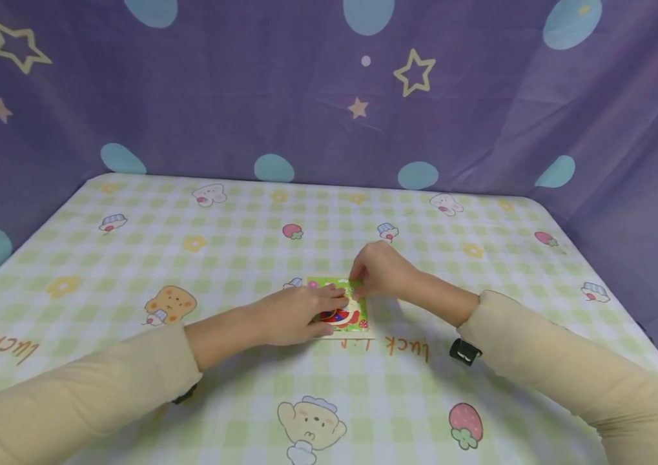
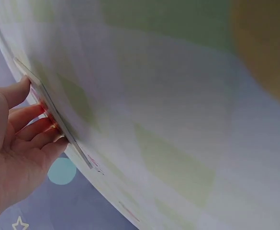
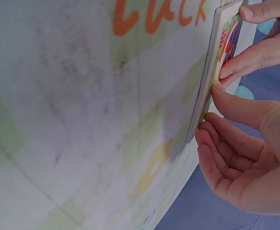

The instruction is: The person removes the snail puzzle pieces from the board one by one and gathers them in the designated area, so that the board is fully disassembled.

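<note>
Two bare hands at one thin, flat, rectangular picture board with a green border and a red-and-blue design (image 1: 342,318). Board lies on the tablecloth, under the left hand's fingers and just below the right hand's fingertips.

Left hand (image 1: 292,315): not clenched; fingers extended over the board's face from its left side, thumb at the edge nearest the person. Left wrist view agrees: fingertips against the face, thumb on the rim, palm off the board.

Right hand (image 1: 385,268): fingers bent, thumb and forefinger pinching at the board's far right corner. Right wrist view shows the thumb tip on the face, close to the left hand's fingers. Whether a separate piece sits between the tips, cannot tell.

Under both hands: green-and-white checked tablecloth with cartoon prints (image 1: 410,407). Orange printed lettering (image 1: 410,349) nearer the person than the right hand. Printed pink strawberry (image 1: 465,425) nearer still, right of both hands. Printed cream bear (image 1: 311,420) nearer the person than the left hand.

Beyond both hands: purple cloth backdrop with stars and pale blue spots (image 1: 282,84).

Behind left hand, a loose beige sleeve (image 1: 84,387); black fitting (image 1: 465,352) beneath the right forearm, at the cuff.
</note>
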`<state>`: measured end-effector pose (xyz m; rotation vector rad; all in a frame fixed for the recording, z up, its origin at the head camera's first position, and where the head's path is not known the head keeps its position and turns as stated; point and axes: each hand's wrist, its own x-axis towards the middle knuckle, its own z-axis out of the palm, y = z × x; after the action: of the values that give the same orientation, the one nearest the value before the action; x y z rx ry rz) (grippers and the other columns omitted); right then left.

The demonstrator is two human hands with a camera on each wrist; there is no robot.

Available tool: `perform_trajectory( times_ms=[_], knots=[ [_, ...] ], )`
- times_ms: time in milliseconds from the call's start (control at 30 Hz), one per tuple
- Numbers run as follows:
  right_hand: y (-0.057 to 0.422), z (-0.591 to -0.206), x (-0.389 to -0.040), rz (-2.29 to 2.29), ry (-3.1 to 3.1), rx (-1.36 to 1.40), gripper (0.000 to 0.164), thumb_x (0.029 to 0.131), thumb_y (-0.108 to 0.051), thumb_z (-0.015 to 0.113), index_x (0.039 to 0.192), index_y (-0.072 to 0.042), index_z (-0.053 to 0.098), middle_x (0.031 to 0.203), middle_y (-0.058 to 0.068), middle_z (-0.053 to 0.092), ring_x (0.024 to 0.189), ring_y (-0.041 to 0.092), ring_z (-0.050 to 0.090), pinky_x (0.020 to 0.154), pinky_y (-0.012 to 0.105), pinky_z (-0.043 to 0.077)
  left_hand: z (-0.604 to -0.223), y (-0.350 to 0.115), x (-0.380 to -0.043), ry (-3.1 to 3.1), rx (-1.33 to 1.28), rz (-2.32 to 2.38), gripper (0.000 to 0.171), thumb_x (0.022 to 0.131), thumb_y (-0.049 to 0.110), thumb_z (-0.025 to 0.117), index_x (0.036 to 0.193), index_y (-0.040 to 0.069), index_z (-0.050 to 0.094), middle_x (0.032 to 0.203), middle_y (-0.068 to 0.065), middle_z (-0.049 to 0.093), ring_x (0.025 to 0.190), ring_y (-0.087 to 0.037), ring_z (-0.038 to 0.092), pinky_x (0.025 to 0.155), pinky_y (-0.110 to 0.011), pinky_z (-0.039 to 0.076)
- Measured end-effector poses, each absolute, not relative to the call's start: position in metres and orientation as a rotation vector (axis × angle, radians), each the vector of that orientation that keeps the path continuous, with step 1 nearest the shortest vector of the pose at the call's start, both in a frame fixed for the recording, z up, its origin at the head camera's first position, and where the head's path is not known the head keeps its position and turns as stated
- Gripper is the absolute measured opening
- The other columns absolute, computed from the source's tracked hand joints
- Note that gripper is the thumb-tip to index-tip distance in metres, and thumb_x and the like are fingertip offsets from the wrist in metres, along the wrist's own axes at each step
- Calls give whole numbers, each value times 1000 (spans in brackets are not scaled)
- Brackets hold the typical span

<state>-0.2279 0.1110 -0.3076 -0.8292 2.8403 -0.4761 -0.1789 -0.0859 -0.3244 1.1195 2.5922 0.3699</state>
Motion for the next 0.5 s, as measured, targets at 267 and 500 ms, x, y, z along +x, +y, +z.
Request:
perform_trajectory(
  times_ms=[267, 500],
  knots=[
    [110, -307, -230, -423, 2853, -747, 22, 68, -21, 87, 83, -10, 78, 81, 2, 74, 72, 12, 61, 68, 22, 52, -320, -85, -178, 2595, 1130, 370, 54, 94, 32, 61, 142, 12, 47, 153, -7, 39, 142, -23, 38, 113, -45, 38],
    [112, -307, -233, -432, 2856, -724, 23, 66, -25, 88, 82, -11, 77, 78, 0, 73, 72, 11, 61, 69, 23, 52, -321, -84, -177, 2600, 1130, 371, 53, 94, 31, 62, 141, 11, 49, 151, -7, 42, 142, -23, 39, 113, -46, 38]
  ],
)
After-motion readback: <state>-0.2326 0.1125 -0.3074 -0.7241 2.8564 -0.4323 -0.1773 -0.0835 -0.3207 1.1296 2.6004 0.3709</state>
